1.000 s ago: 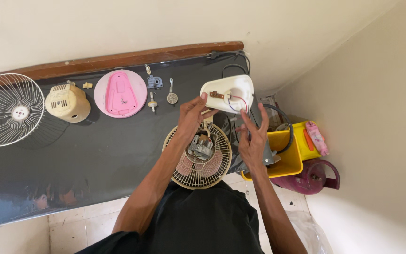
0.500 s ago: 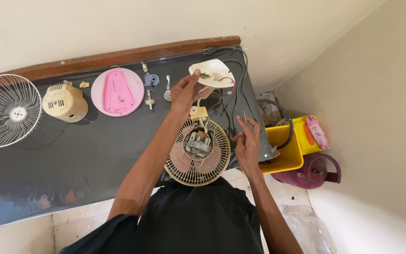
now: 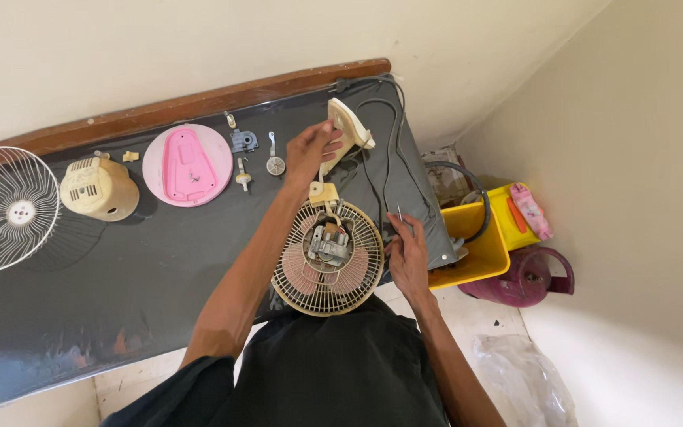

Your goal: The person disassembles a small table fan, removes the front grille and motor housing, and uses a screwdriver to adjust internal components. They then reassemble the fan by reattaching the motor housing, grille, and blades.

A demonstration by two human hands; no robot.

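Head | left hand (image 3: 312,152) outstretched, fingers gripping fan base (image 3: 349,130) | right hand (image 3: 406,251) pinching screwdriver (image 3: 399,217) (thin)

Left hand (image 3: 312,152) grips cream fan base (image 3: 349,130); right hand (image 3: 406,255) touches rear grille (image 3: 327,258).

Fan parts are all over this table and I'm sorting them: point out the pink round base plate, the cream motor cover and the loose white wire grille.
pink round base plate (image 3: 187,165), head view, centre of the raised pink panel.
cream motor cover (image 3: 98,188), head view, its domed side.
white wire grille (image 3: 8,210), head view, near its central hub.
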